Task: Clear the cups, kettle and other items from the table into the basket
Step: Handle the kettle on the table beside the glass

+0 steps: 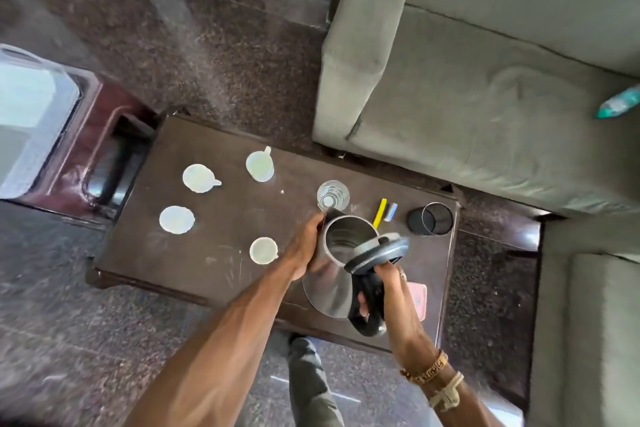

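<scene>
one head-worn wide-angle view looks steeply down onto the table [214, 236] from close above.

No legible text. Wristband [424, 369], lower right, possibly carries lettering, too blurred to read. Bottle label [620, 102], right edge: illegible too.
</scene>
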Available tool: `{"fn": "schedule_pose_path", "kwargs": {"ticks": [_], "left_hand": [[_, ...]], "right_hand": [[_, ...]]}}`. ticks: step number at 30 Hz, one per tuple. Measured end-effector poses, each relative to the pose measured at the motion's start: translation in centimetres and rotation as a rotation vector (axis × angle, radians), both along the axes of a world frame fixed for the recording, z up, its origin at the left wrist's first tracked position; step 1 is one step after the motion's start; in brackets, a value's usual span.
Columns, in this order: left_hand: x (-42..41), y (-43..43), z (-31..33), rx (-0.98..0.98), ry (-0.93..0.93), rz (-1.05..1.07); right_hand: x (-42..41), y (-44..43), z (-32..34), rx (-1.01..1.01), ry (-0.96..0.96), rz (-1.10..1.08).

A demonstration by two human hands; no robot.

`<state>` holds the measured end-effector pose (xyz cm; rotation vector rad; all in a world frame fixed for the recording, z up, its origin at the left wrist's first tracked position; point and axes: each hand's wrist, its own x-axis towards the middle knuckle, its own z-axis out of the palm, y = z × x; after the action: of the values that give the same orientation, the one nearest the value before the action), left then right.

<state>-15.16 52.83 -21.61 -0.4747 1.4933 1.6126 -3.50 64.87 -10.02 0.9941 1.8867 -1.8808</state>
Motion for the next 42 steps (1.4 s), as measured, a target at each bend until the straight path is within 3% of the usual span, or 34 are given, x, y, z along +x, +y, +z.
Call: {"fn": "schedule_pose_path", "kwargs": {"ticks": [8,14,27,42], "left_hand": [[-1.7,2.5,-1.8,-0.001,-0.068,-0.072],[-2.8,3.0,-3.3,0.011,-0.054,0.006],[-1.6,2.9,-6.1,-0.027,-0.036,0.123],[-1.2,2.8,-7.8,-0.063,-0.257,0.101]], "right_hand": [[-0.1,1.0,-2.2,0.117,0.075,-0.108],[-1.7,1.2,-2.9,0.106,0.097,-0.185],[-5.6,2.1,-4.2,0.155,-0.016,-0.105],[-8.5,2.2,-4.5,0.13,-0.145,-0.038]]}}
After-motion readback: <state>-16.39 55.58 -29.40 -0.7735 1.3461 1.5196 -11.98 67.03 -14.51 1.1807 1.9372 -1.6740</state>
